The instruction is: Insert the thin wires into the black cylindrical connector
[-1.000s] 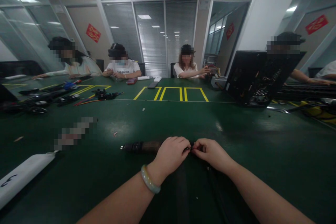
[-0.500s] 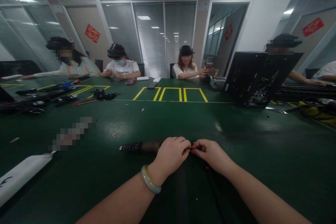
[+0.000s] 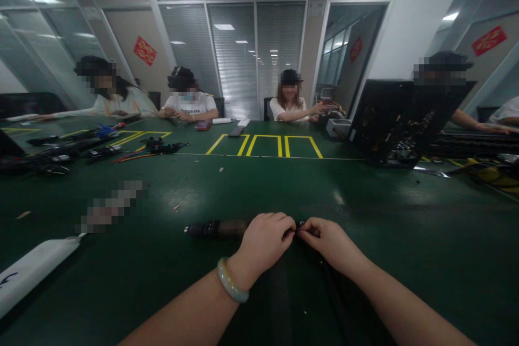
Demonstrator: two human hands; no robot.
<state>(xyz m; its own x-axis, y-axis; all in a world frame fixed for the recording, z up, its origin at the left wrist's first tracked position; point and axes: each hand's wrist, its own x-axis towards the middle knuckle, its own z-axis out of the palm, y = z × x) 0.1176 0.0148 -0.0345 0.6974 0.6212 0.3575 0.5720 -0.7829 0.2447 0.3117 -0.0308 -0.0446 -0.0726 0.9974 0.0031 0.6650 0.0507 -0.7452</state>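
A dark cylindrical tool that looks like an electric screwdriver (image 3: 229, 228) lies crosswise on the green table, its small metal tip pointing left. My left hand (image 3: 267, 240) is closed over its right part, fingers curled down and their tips partly hidden. Just to the right, my right hand (image 3: 324, 238) pinches at the tool's right end, thumb against forefinger. Whatever sits in that pinch is too small and dark to make out. A black cord (image 3: 334, 294) runs from near the right hand toward the table's front edge.
On the left lies a white object (image 3: 38, 267) with a blurred-out end. Cables and black parts (image 3: 156, 146) lie farther back. A black computer case (image 3: 405, 121) stands at the right. Several people wearing headgear sit across the table (image 3: 263, 181).
The right fingertips have shifted very slightly right, away from the left hand. The left hand and the tool stay in place. Across the table, a person's hands have tilted a wired part.
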